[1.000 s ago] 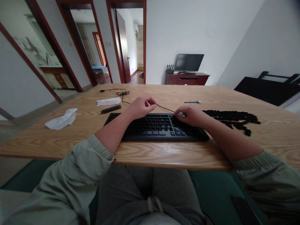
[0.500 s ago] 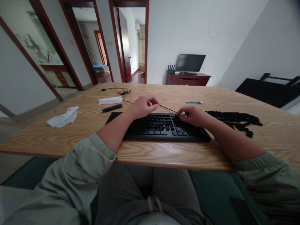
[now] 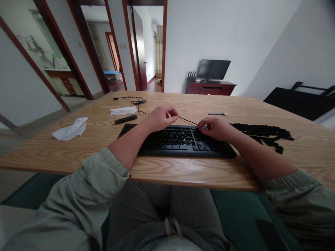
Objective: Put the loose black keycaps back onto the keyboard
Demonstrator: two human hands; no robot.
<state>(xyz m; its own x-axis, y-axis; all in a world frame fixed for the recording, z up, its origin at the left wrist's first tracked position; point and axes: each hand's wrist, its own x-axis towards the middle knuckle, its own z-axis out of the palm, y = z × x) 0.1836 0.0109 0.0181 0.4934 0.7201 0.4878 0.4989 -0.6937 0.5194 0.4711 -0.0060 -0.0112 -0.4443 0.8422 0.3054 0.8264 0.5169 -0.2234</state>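
Note:
A black keyboard (image 3: 180,152) lies flat near the table's front edge. Many of its keys look stripped of their caps, while some along the bottom row and arrow cluster still have theirs. Past its back edge, my left hand (image 3: 163,118) is closed in a pinch on the thin black keyboard cable (image 3: 187,120). The cable runs on to the right, toward the keyboard's back edge. Over the upper right keys rests my right hand (image 3: 213,128), fingertips pressed together; what they hold, if anything, is hidden. Small black pieces like keycaps (image 3: 267,130) lie in rows to its right.
Left of the keyboard are a dark narrow bar (image 3: 125,119), a folded white tissue (image 3: 123,111) and a crumpled tissue (image 3: 70,129). The coiled cable end (image 3: 138,101) lies behind them. A thin blue stick (image 3: 217,114) with a whitish end sits at back right.
Both hands keep the same pose and place over the keyboard. The view has shifted very slightly; nothing else has visibly moved.

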